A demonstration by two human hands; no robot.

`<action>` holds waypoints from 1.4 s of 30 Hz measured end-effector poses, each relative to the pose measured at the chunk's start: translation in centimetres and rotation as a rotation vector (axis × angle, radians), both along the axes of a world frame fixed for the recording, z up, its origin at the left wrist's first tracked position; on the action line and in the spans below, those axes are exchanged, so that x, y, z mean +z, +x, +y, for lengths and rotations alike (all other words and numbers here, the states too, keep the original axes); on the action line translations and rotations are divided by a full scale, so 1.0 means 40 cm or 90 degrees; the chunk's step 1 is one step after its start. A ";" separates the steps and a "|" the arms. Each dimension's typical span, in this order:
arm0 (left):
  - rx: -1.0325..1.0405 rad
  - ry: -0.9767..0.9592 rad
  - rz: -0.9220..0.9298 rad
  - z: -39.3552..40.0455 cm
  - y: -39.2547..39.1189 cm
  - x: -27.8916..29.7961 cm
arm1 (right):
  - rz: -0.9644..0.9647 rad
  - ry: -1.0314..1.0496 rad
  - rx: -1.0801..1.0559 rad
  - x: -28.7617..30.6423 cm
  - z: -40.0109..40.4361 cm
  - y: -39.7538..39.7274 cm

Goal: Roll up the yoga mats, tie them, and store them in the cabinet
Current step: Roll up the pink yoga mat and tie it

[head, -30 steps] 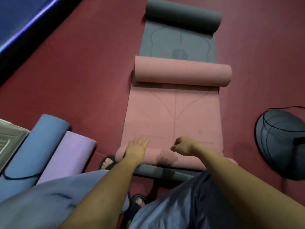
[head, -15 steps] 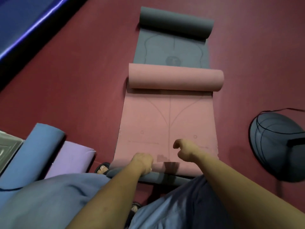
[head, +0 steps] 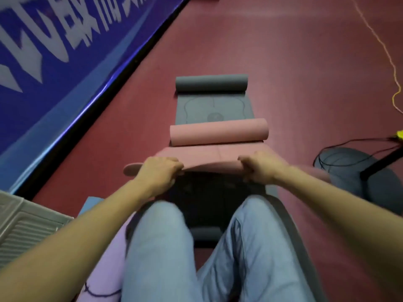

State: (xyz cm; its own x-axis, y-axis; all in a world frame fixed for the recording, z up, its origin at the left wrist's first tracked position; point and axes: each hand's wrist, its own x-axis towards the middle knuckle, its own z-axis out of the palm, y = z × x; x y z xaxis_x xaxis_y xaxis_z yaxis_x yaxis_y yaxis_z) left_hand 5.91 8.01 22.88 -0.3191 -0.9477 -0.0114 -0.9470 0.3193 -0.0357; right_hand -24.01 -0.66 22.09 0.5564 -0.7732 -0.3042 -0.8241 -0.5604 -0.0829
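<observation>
A pink yoga mat (head: 218,134) lies on a grey yoga mat (head: 209,107) on the red floor; the far end of each is curled into a roll. My left hand (head: 160,171) and my right hand (head: 259,167) both grip the pink mat's near edge, which is lifted off the grey mat. The grey mat's near part (head: 283,214) runs under my knees. A purple rolled mat (head: 104,264) and the corner of a blue one (head: 91,203) lie at my left.
A blue banner with white lettering (head: 54,51) borders the floor on the left. A grey ribbed panel (head: 24,229) sits at lower left. A round dark fan base (head: 349,168) with a black cable stands at right. A yellow cord (head: 390,62) runs across the floor.
Both hands have taken hold of the pink mat's near edge and raised it off the grey mat. The view has tilted up, with the banner now in sight.
</observation>
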 end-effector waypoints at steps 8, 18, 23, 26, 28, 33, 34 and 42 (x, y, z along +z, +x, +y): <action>-0.078 -0.365 0.075 0.513 -0.019 0.182 | -0.299 -0.264 0.065 0.201 0.539 -0.250; 0.182 -0.064 0.311 0.652 -0.035 0.035 | -0.376 -0.205 0.014 0.075 0.624 -0.238; 0.210 -0.193 0.287 0.677 -0.013 0.059 | -0.340 -0.351 0.137 0.139 0.575 -0.284; 0.167 -0.228 0.279 0.668 -0.024 0.080 | -0.332 -0.378 0.119 0.143 0.581 -0.304; 0.143 -0.181 0.306 0.651 -0.061 0.071 | -0.344 -0.362 0.069 0.117 0.587 -0.308; 0.081 -0.224 0.253 0.615 -0.096 0.065 | -0.375 -0.307 0.018 0.104 0.628 -0.348; 0.087 -0.236 0.251 0.613 -0.096 0.076 | -0.391 -0.286 0.013 0.109 0.642 -0.358; 0.246 -0.028 0.269 0.572 -0.144 -0.034 | -0.399 -0.194 -0.041 -0.054 0.689 -0.369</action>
